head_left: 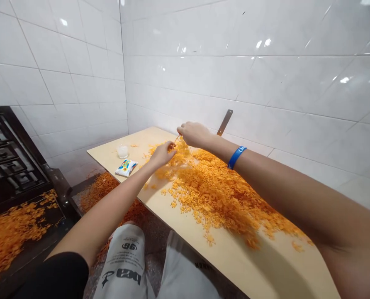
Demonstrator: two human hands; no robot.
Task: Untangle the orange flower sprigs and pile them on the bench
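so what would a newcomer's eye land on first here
Probably the heap of bright orange pieces, spread over the pale tabletop. Next might come the left hand and right hand, close together at the heap's far end, and the vivid blue wristband on the right arm.

Pale trousers [119, 259]: "96", large lettering unclear | Blue wristband [236, 158]: "C", rest illegible | Packet [125, 167]: lettering unreadable
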